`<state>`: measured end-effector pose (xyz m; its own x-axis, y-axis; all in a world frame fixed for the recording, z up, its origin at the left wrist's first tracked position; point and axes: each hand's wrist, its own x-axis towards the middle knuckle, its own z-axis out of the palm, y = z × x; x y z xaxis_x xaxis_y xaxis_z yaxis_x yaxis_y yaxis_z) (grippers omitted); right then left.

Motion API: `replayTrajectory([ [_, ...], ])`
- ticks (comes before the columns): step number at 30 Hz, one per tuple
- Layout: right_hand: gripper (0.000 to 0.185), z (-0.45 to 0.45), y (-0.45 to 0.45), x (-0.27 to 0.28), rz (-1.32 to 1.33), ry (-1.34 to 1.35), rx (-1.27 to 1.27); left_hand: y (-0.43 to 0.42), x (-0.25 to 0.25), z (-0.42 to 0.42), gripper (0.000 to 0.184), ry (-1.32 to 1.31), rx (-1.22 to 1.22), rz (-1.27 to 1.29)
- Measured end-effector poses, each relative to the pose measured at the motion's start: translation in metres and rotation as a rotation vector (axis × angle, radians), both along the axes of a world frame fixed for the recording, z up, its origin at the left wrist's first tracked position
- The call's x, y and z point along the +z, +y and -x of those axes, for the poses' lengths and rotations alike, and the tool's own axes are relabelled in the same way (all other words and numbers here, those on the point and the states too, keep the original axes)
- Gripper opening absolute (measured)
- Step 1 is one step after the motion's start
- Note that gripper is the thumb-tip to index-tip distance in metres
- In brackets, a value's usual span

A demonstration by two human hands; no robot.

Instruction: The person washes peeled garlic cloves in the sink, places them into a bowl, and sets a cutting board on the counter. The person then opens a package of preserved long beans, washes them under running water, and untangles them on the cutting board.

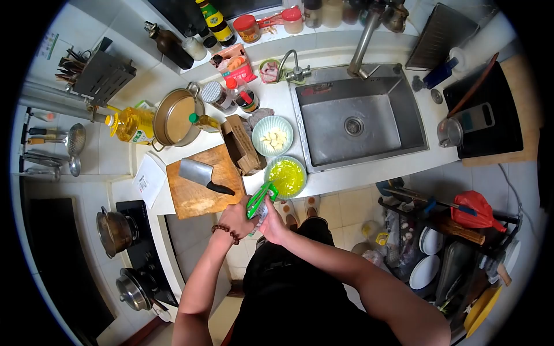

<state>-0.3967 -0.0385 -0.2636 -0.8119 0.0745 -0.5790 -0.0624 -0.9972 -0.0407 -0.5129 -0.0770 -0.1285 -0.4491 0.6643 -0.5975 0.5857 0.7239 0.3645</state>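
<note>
Both hands, the left hand (233, 218) and the right hand (274, 224), are closed on a green-and-white packet (258, 203), its upper end at the near rim of a bowl of yellow-green liquid (287, 177) on the bench (323, 180). Progress, as judged: the liquid and the bowl of pale chunks (273, 136) stand ready but uncombined; a cleaver (201, 174) lies idle on the cutting board (192, 199); the packet is not yet set down. Whether it is open, and what further work remains, cannot be determined. Labelling: small print on the packet, illegible; a yellow-and-green label on a dark bottle (216, 23), a pink pouch (235, 64) and an oil bottle (131, 126) bear markings, brands not readable.
</note>
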Motion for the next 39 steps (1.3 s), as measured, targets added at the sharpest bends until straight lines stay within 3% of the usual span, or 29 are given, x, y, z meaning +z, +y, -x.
replayTrajectory([
  [13,0.073,0.001,0.007,0.003,-0.030,0.026,0.026,0.014,0.006,0.003,0.060,0.028,-0.054,0.041],
  [32,0.069,0.001,0.014,0.018,-0.048,0.000,0.025,0.017,0.017,0.008,0.061,-0.028,0.009,0.076],
  [39,0.058,0.000,0.015,0.009,-0.110,-0.098,-0.037,0.001,-0.013,0.021,0.048,-0.394,0.293,-0.058],
])
